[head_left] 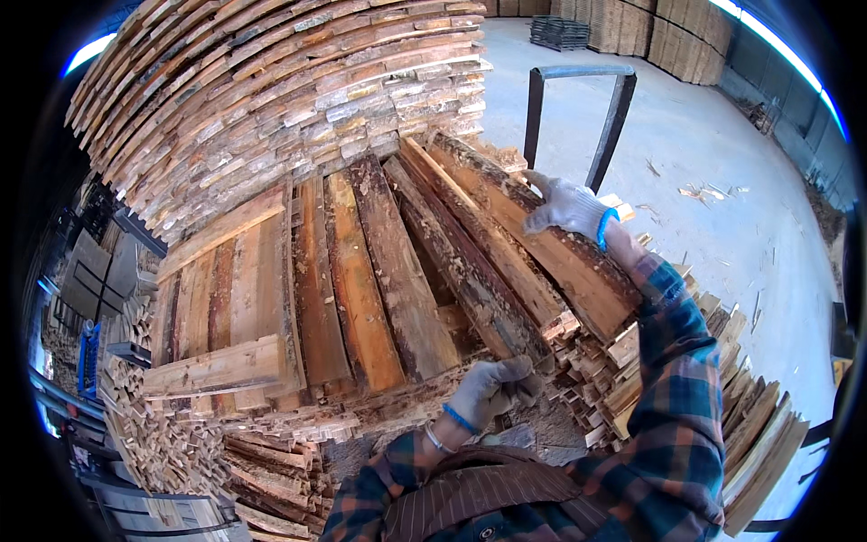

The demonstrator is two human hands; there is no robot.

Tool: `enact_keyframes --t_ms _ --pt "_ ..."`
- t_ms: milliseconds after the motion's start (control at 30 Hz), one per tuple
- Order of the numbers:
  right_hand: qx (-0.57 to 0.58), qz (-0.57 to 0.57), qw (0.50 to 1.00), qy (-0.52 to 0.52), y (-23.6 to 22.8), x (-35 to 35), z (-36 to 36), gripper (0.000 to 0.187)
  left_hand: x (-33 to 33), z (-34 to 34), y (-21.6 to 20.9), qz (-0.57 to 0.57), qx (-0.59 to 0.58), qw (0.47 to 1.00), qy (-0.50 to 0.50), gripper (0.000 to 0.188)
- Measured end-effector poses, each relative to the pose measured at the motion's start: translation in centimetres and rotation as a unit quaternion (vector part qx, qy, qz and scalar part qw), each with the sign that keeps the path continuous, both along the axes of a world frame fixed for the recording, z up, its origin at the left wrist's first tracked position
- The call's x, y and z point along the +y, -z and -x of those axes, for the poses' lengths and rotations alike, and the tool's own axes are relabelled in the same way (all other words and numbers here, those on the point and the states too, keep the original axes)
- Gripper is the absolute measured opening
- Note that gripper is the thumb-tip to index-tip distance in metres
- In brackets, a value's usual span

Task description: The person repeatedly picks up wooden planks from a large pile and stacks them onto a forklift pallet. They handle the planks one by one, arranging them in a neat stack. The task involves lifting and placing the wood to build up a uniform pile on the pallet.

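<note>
Rough wooden planks with bark edges lie side by side on a waist-high stack in front of me. My left hand [492,390], in a pale knit glove with a blue cuff, is closed with curled fingers at the near end of a dark, bark-edged plank [470,285]. Farther out to the right, my right hand [571,208], gloved the same way, rests on the bark edge of a wide plank [551,262]. Its thumb and fingers are spread apart. A narrower, light-edged plank [483,235] runs between these two.
Behind the layer rises a tall stack of boards [298,99]. Shorter boards [221,366] lie at the left, one crosswise. A dark metal frame [582,72] stands on the concrete floor [713,217] at right. Offcuts [759,434] lean near my right elbow; wood piles [623,27] stand far back.
</note>
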State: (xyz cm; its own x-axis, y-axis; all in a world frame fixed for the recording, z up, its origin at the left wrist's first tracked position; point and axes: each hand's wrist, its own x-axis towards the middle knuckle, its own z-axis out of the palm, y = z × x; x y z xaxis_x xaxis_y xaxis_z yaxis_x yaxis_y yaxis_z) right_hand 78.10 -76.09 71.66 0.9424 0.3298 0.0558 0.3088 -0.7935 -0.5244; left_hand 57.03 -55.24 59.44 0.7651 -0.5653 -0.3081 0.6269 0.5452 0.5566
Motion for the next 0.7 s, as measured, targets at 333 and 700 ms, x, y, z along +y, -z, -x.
enact_keyframes --t_ms 333,700 --pt "0.098 -0.298 0.947 0.076 9.3 -7.9 -1.3 0.055 -1.0 0.7 -2.0 -0.165 0.012 0.983 -0.078 0.031" --pt "0.076 -0.296 0.946 0.104 6.8 -5.2 -2.3 0.050 0.6 1.9 -3.3 -0.113 0.165 0.970 -0.136 0.023"
